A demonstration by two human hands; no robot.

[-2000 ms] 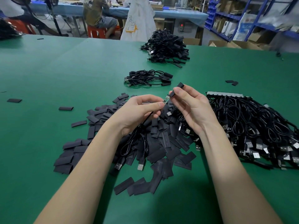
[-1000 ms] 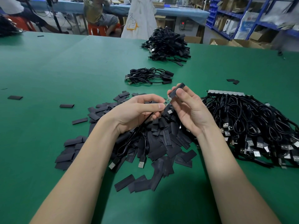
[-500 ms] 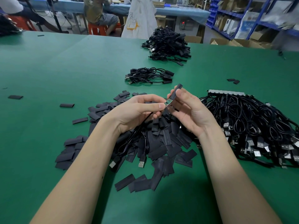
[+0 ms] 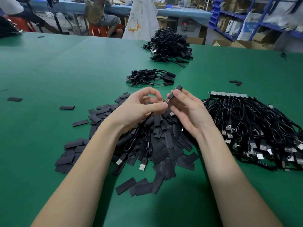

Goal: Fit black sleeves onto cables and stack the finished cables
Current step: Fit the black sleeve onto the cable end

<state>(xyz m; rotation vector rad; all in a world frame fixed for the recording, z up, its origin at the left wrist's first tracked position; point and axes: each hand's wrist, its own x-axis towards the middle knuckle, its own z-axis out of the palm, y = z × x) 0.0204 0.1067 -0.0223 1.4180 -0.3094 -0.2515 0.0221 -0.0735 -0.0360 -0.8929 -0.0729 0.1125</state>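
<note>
Small circuit-board end of a cable [image 4: 166, 100] is pinched at the thumb tip of the left hand [image 4: 139, 105], just above the far edge of the loose pile of flat black sleeves [image 4: 164, 138]

Black sleeve [image 4: 174, 92] is pinched between thumb and fingers of the right hand [image 4: 188, 110], tilted, its lower mouth meeting the board end; how far the board is inside cannot be told

The held cable trails down from the left hand over the sleeve pile, USB plugs [image 4: 143, 164] lying on the near side of the pile

Unsleeved cables [image 4: 255, 128] are heaped right of the sleeve pile; a small stack of finished cables [image 4: 150, 77] lies beyond it, a larger heap [image 4: 170, 46] farther still

Risks, as judged:
- flattened sleeve mouth may catch on a board corner if the tilt is not matched; the sleeve may buckle
- board may be stressed at the cable joint if pushed askew
- trailing cable may drag loose sleeves off the pile when lifted to the stack
- sleeve may slip from the fingertip pinch into the pile
</note>
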